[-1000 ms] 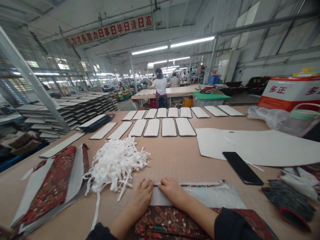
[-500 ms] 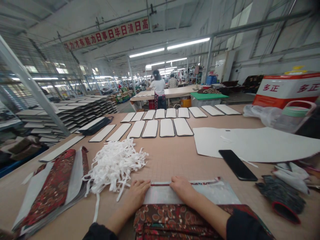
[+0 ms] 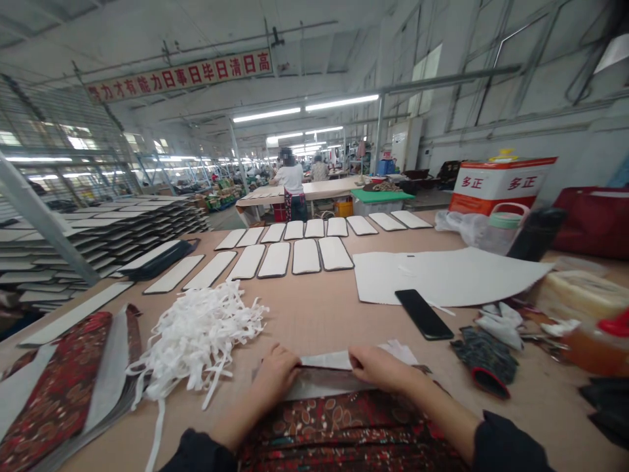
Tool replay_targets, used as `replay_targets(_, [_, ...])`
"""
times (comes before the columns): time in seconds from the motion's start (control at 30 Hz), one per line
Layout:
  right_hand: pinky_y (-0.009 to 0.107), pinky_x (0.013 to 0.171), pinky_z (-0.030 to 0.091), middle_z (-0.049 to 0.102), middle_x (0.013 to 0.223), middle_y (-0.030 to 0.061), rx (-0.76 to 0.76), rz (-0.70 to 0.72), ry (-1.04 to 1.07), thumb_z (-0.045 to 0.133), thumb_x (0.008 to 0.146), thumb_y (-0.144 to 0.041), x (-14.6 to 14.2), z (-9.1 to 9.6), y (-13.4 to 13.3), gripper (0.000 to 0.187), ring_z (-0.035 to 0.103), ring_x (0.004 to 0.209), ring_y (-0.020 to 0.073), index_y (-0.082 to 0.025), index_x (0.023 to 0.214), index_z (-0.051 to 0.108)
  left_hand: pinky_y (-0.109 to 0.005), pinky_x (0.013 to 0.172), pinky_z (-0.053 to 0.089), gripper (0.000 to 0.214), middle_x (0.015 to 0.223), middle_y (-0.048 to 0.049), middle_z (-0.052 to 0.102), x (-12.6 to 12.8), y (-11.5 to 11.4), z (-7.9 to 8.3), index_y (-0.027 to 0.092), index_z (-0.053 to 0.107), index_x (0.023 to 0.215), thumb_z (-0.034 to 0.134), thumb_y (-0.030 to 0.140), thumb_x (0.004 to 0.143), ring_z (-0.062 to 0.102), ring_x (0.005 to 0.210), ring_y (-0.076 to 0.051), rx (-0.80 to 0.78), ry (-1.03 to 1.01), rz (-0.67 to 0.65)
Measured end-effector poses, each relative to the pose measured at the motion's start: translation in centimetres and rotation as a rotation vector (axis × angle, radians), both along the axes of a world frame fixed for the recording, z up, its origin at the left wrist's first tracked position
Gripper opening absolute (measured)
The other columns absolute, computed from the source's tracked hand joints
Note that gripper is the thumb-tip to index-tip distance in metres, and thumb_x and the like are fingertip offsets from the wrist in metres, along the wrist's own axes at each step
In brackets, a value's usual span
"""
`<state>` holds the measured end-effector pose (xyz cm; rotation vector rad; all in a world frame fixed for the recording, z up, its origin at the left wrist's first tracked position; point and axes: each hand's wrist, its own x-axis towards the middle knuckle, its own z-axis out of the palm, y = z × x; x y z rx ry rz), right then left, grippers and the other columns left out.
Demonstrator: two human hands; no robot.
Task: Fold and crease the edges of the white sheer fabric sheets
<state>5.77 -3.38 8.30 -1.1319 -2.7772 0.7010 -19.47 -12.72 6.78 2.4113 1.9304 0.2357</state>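
A pale folded sheet sits on the table over patterned brown fabric, gripped at opposite ends by the left hand and right hand, held apart. Uneven tension could skew the fold, and loose white tape nearby could snag.

The left hand and right hand press a pale folded strip.

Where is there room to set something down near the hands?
Free: tabletop between the white elastic strips, white panels and black phone. Crowded: right of the phone, around the dark glove and white scraps, and the patterned fabric stack.
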Motion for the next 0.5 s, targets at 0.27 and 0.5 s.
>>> replay_targets(0.27, [0.031, 0.073, 0.044, 0.066, 0.093, 0.0101, -0.103, -0.026, 0.008, 0.045, 0.077, -0.02, 1.7, -0.1, 0.7, 0.024, 0.06, 0.083, 0.0208, -0.017, 0.094, 0.062, -0.022, 0.059, 0.039, 0.011, 0.073, 0.0021, 0.066, 3.0, -5.6, 5.1, 0.026, 0.067, 0.075, 0.057, 0.024, 0.072, 0.056, 0.066, -0.013, -0.439, 0.018, -0.261])
replay_targets(0.5, [0.031, 0.083, 0.04, 0.061, 0.097, 0.0138, 0.234, -0.079, -0.071, 0.044, 0.075, -0.009, -2.7, -4.8, 0.5, 0.023, 0.053, 0.097, 0.0239, -0.011, 0.089, 0.062, -0.019, 0.058, 0.04, 0.021, 0.076, 0.0021, 0.068, 4.0, -1.3, 3.6, 0.023, 0.068, 0.086, 0.052, 0.025, 0.073, 0.058, 0.067, -0.012, -0.565, -0.228, -0.063])
